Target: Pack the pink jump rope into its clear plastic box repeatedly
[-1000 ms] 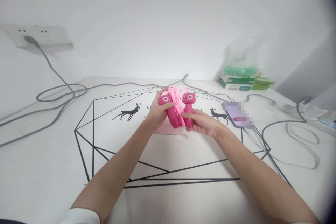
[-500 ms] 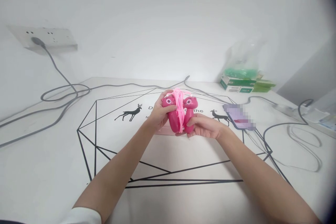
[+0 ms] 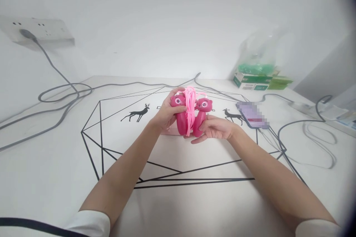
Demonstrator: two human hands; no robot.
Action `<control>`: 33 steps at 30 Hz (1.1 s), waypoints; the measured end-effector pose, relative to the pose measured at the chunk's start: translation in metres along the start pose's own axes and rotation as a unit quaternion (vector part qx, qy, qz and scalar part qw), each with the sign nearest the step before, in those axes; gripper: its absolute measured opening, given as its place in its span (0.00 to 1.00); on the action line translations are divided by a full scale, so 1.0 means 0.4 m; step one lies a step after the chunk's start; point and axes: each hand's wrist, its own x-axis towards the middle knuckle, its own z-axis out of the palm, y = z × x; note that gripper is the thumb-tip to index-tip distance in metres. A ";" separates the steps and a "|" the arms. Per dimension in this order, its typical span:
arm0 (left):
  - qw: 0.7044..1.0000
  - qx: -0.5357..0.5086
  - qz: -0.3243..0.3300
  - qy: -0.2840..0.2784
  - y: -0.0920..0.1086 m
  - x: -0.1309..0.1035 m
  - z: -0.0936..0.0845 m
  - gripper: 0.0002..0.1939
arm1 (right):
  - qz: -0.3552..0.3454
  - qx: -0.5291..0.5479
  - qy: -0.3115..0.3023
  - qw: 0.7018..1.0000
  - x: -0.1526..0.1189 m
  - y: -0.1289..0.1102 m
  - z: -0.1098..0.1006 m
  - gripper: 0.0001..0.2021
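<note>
A pink jump rope [image 3: 190, 109] is held up in front of me, its cord bundled between two dark pink handles with animal heads and big eyes. My left hand [image 3: 167, 113] grips the left handle, with the thumb across its front near the cord. At the lower part of the right handle [image 3: 202, 113], my right hand [image 3: 215, 129] has its thumb and fingers closed around it, one finger sticking out below. Behind and under the rope lies a flat light pink object [image 3: 175, 130], mostly hidden by the hands and handles.
The white mat [image 3: 167, 155] bears black lines and deer prints. A phone [image 3: 252, 114] with a cable lies to the right. Green and white boxes [image 3: 253, 81] under a plastic bag [image 3: 257, 53] stand at the back right. Grey cables [image 3: 139, 83] run along the back and both sides.
The right handle has swung slightly away from the cord bundle and its face turned more toward me. One right finger now extends outward. The view has shifted slightly.
</note>
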 end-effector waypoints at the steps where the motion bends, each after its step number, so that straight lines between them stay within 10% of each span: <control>1: 1.000 -0.001 0.002 -0.001 -0.001 0.000 0.000 0.30 | -0.003 0.003 0.003 1.000 0.001 0.001 -0.001 0.14; 33: 0.999 -0.009 0.020 0.040 -0.026 0.006 0.007 0.29 | -0.003 -0.011 0.054 0.999 0.008 -0.011 -0.004 0.14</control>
